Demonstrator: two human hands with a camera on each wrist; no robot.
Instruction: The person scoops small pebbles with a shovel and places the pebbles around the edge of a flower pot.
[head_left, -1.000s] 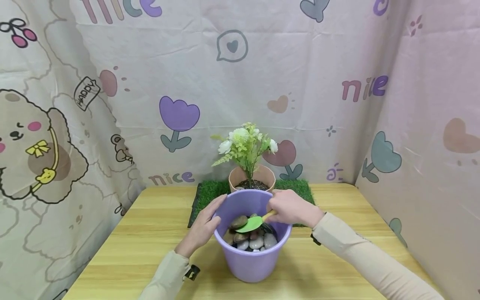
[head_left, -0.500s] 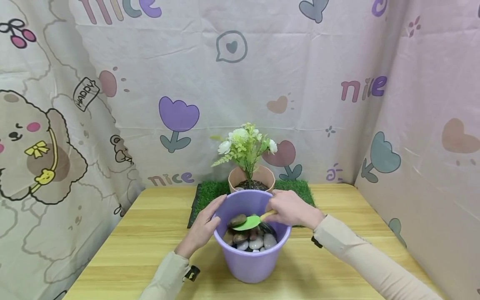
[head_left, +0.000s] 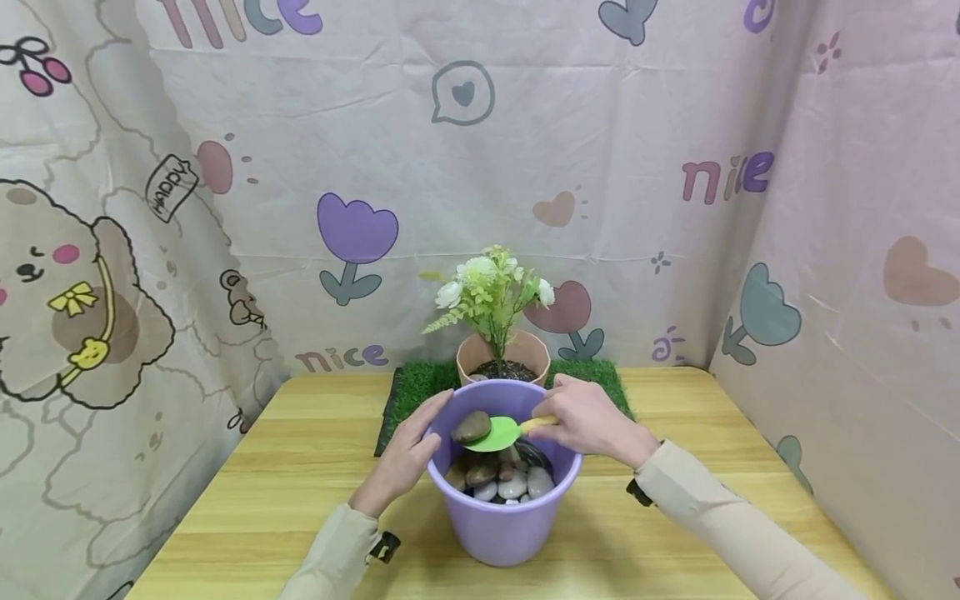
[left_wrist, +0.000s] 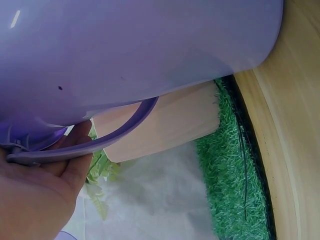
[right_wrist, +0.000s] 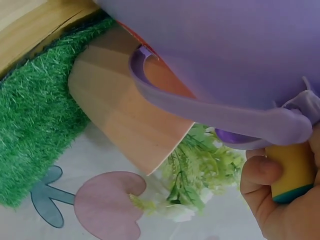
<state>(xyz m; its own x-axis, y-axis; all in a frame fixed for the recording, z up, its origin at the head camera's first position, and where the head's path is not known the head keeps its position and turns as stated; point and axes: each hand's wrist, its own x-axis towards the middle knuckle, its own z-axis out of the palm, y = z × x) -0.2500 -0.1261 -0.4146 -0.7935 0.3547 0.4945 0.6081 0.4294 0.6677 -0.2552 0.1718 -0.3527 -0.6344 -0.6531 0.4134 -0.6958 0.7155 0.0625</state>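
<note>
A purple bucket (head_left: pixel 504 521) with stones (head_left: pixel 512 483) inside stands on the table. My left hand (head_left: pixel 408 450) grips its left rim, thumb over the edge; the left wrist view shows the bucket's handle (left_wrist: pixel 120 132) crossing that hand. My right hand (head_left: pixel 588 421) holds a small trowel by its yellow handle (right_wrist: pixel 290 172), at the bucket's right rim. On the tip of the trowel's green blade (head_left: pixel 498 434) rests a brown stone (head_left: pixel 471 427), above the other stones inside the bucket. How the stone sits on the blade's far side is partly hidden.
Directly behind the bucket, a peach flowerpot (head_left: pixel 467 354) with white flowers (head_left: pixel 477 275) and dark soil stands on a green turf mat (head_left: pixel 423 383). A printed cloth (head_left: pixel 637 125) surrounds the wooden table (head_left: pixel 300 467) at the back and sides.
The trowel has risen slightly inside the bucket, lifting the brown stone off the pile. My right hand has shifted a little up and right; my left hand has stayed put.
</note>
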